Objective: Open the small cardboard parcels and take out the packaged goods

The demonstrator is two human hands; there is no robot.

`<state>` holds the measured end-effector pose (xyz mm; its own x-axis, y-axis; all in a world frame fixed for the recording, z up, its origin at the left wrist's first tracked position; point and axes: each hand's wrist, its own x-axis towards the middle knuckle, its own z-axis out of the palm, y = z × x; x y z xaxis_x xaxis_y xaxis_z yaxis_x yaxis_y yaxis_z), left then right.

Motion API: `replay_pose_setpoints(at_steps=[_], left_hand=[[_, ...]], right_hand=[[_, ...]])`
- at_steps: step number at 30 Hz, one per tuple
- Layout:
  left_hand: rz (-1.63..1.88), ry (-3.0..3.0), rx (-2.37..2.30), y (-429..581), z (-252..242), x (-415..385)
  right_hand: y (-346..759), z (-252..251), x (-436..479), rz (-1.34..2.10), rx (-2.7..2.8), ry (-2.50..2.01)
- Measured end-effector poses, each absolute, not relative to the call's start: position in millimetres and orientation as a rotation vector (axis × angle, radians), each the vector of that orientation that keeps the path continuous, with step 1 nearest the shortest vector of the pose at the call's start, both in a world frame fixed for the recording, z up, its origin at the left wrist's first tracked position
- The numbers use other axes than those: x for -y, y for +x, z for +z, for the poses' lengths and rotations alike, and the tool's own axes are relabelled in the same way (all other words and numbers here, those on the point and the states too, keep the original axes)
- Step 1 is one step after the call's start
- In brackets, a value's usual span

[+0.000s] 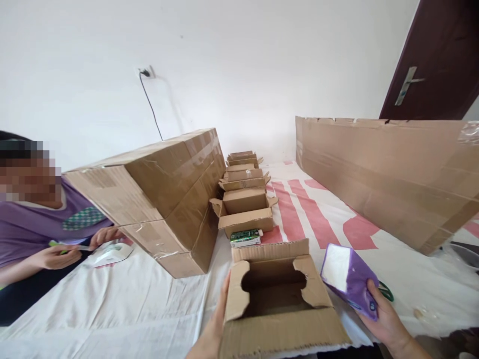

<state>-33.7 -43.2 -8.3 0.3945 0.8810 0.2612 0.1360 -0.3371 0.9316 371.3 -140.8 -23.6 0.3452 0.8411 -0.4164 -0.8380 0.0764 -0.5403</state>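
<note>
An opened cardboard box (284, 331) sits right in front of me, flaps spread and its inside showing. My left hand (213, 324) grips the left side of this box; part of the fingers is hidden by the cardboard. To the right, my right hand (387, 324) is wrapped around a purple tissue pack (355, 279), held tilted just beside the box with its white end towards the left. Behind the open box lies a small green and white carton (246, 238). Green handles (386, 291), apparently of scissors, show behind the tissue pack.
Several open cardboard boxes (245, 220) stand in a row towards the wall. Stacked closed boxes (168, 199) form a barrier on the left, and a large cardboard panel (385, 174) on the right. Beyond the stack, another person (63, 257) holds a small object above a white item (112, 253).
</note>
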Motion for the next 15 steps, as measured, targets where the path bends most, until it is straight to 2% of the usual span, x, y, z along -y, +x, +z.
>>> replay_pose_setpoints(at_steps=[5, 9, 15], left_hand=[[1.189, 1.761, -1.099, -59, 14, 3], [1.286, 1.691, -1.500, -56, -9, -14], [1.251, 1.691, -1.646, -52, -33, -13]], right_hand=[[368, -23, 141, 1.234, 0.034, -0.816], [371, -30, 142, 1.222, 0.055, -0.860], [371, -36, 146, 1.236, 0.282, -1.016]])
